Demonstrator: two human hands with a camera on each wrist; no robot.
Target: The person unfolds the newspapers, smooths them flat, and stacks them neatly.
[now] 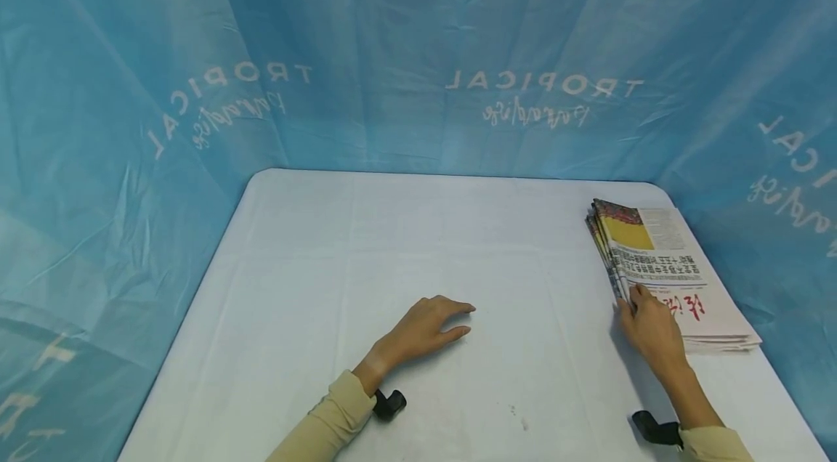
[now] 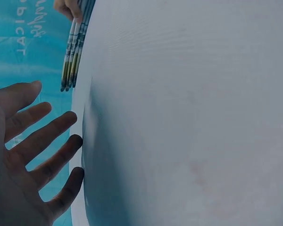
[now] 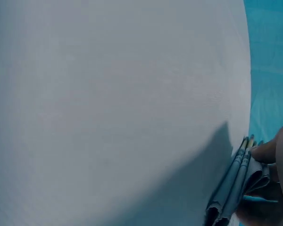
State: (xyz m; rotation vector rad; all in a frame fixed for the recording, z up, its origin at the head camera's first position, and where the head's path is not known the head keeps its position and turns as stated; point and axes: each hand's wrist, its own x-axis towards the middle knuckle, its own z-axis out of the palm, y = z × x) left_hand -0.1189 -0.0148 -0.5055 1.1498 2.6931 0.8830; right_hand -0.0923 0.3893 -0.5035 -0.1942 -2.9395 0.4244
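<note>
A stack of folded newspapers (image 1: 676,237) lies at the right side of the white table, its folded edges facing left. My right hand (image 1: 654,335) is at the stack's left edge and pinches the top newspaper by its fold, thumb at the side and fingers over the top. In the right wrist view several folded layers (image 3: 231,183) show beside the thumb, and part of the grip is hidden. My left hand (image 1: 421,327) hovers over the middle of the table with fingers spread and nothing in it. The left wrist view shows its separated fingers (image 2: 49,136).
The white-covered table (image 1: 392,229) has rounded far corners. Blue curtains (image 1: 418,48) with mirrored lettering hang close around its back and sides. A black wrist device (image 1: 390,404) sits under the left wrist, and a similar device (image 1: 654,429) beside the right wrist.
</note>
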